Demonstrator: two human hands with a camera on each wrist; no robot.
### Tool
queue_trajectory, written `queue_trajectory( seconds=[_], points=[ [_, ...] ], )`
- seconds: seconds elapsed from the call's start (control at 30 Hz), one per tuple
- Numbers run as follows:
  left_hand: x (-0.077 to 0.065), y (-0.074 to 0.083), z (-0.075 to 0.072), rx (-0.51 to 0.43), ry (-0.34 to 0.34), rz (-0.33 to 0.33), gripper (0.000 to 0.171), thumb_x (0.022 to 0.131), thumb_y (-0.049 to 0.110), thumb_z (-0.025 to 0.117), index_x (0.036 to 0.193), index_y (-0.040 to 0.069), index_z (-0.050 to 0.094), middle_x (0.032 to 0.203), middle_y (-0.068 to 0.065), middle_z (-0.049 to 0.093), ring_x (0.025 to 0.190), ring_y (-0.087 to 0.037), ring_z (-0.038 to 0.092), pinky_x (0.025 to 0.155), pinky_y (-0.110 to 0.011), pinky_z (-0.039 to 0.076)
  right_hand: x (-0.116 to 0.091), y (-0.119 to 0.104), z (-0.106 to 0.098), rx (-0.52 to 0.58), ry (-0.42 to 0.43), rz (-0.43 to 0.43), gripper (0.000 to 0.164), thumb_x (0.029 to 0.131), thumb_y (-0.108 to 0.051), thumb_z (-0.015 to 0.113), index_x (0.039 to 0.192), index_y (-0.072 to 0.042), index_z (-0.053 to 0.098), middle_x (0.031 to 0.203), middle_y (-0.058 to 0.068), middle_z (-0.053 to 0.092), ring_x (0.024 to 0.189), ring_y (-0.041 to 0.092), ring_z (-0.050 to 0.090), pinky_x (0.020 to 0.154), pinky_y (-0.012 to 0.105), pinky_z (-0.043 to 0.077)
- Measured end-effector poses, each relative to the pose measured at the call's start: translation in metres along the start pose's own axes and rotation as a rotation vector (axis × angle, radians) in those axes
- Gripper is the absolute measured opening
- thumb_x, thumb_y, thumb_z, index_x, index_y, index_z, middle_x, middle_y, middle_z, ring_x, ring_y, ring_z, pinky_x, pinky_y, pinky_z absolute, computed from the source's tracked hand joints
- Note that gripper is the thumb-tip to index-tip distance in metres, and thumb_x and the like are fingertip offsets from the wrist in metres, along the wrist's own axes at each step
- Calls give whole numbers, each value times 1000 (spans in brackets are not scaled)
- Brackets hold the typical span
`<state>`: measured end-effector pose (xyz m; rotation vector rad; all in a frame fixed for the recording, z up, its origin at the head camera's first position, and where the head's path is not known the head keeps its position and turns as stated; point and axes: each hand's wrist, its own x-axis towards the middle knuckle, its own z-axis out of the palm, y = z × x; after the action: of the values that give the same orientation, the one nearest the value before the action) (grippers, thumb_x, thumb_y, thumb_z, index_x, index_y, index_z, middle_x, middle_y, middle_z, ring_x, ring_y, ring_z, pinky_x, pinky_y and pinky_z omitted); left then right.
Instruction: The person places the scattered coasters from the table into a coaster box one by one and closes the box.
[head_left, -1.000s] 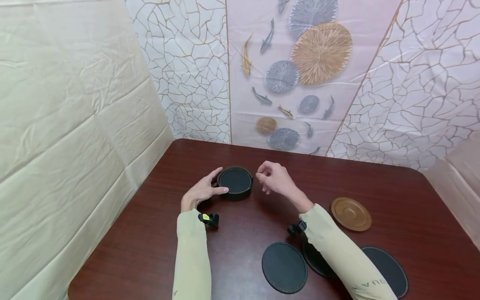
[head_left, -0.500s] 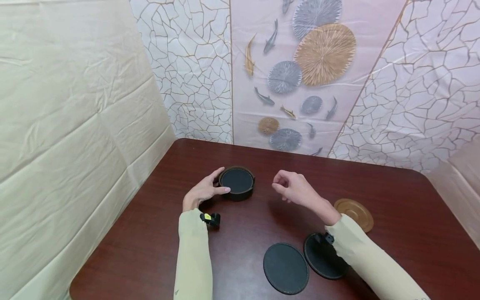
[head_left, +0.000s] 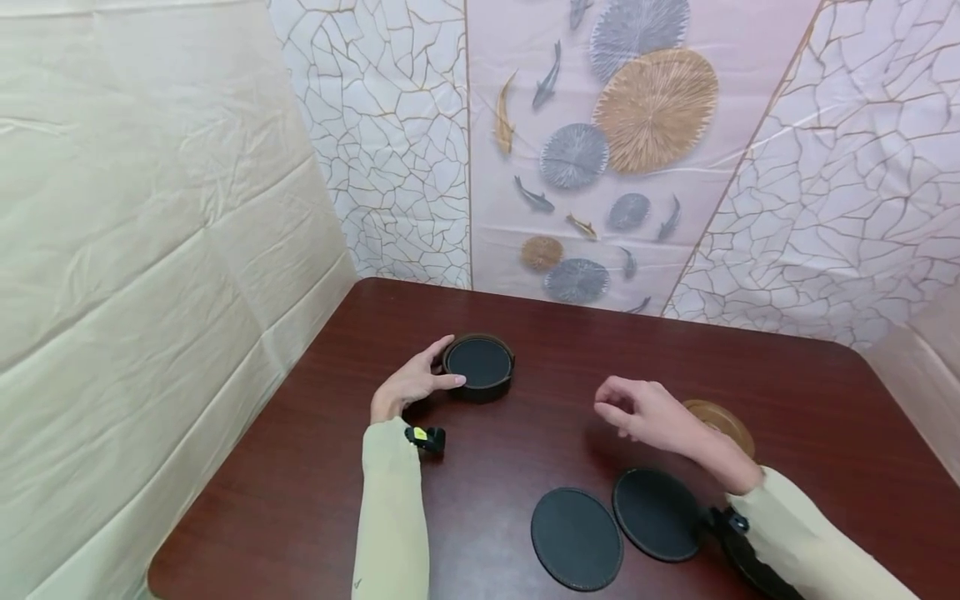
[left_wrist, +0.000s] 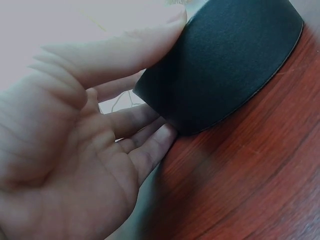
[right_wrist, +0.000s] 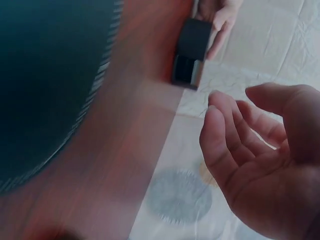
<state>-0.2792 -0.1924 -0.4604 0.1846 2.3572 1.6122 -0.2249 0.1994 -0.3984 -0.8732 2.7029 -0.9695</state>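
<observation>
At the back left of the table, my left hand (head_left: 412, 382) holds the side of a round black coaster holder (head_left: 480, 392). The thumb lies along the near rim and the fingers reach round behind it, as the left wrist view shows on the holder's black wall (left_wrist: 235, 65). A dark round coaster (head_left: 478, 360) lies inside the holder. My right hand (head_left: 648, 414) is over the right half of the table, fingers loosely bent and nothing between them. In the right wrist view its fingertips (right_wrist: 216, 122) are apart from the thumb.
Two black stitched coasters (head_left: 577, 540) lie side by side at the front. Another black round piece (head_left: 750, 567) is partly under the right sleeve. A brown round coaster-like disc (head_left: 731, 425) lies behind the right forearm. Patterned cloth (head_left: 375, 167) hangs behind the table.
My right hand has moved away from the holder, to the right and nearer the front. The left hand stays at the holder. The view has shifted slightly.
</observation>
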Motion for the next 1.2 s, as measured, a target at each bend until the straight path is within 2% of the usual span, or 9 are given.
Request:
queue_trajectory(
  seconds=[0.2, 0.47, 0.63, 0.73, 0.9, 1.0, 1.2],
  points=[
    [1, 0, 0, -27, -4, 20, 89, 85, 20, 77, 157, 25, 25, 160, -1, 30, 148, -25, 26, 115, -47, 33, -30, 19, -14, -6, -40, 66, 11, 96, -24, 64, 105, -17, 63, 82, 6, 65, 60, 16, 61, 54, 26, 52],
    [-1, 1, -1, -2, 14, 15, 88, 85, 23, 77, 156, 28, 27, 160, 1, 29, 150, -26, 23, 117, -49, 29, -51, 31, -31, -52, -91, 93, 22, 96, -33, 64, 106, -13, 64, 72, -3, 60, 57, 8, 57, 53, 26, 50],
    [0, -2, -1, 23, 4, 4, 87, 86, 26, 77, 156, 29, 25, 161, 1, 26, 151, -26, 21, 117, -51, 28, -65, 41, -38, -93, -146, 67, 23, 94, -35, 66, 104, -14, 65, 87, -5, 61, 65, 1, 54, 56, 23, 45],
    [1, -2, -1, 27, 6, 11, 87, 86, 26, 77, 156, 29, 26, 162, 2, 26, 151, -26, 21, 117, -51, 29, -75, 48, -42, -106, -173, 86, 24, 92, -37, 67, 103, -16, 65, 89, -8, 60, 67, -2, 51, 57, 22, 42],
    [2, 1, -2, -7, -5, 2, 88, 86, 23, 76, 157, 28, 24, 162, 1, 24, 151, -25, 20, 117, -49, 29, -93, 62, -48, -48, -279, 103, 28, 92, -36, 67, 107, -13, 63, 87, -8, 61, 70, -2, 53, 58, 23, 43],
    [1, 3, -2, -23, -21, -12, 90, 87, 20, 76, 158, 26, 21, 163, -1, 22, 151, -26, 19, 118, -48, 29, -103, 72, -53, 14, -360, 124, 30, 92, -32, 68, 110, -8, 61, 91, -1, 59, 73, 0, 53, 59, 24, 43],
    [-11, 21, -2, -1, -37, -28, 88, 88, 17, 74, 158, 22, 22, 164, -4, 22, 152, -28, 18, 118, -49, 28, -120, 90, -63, 69, -482, 278, 36, 89, -25, 73, 111, -3, 56, 93, 9, 51, 76, 10, 47, 60, 26, 38]
  ],
)
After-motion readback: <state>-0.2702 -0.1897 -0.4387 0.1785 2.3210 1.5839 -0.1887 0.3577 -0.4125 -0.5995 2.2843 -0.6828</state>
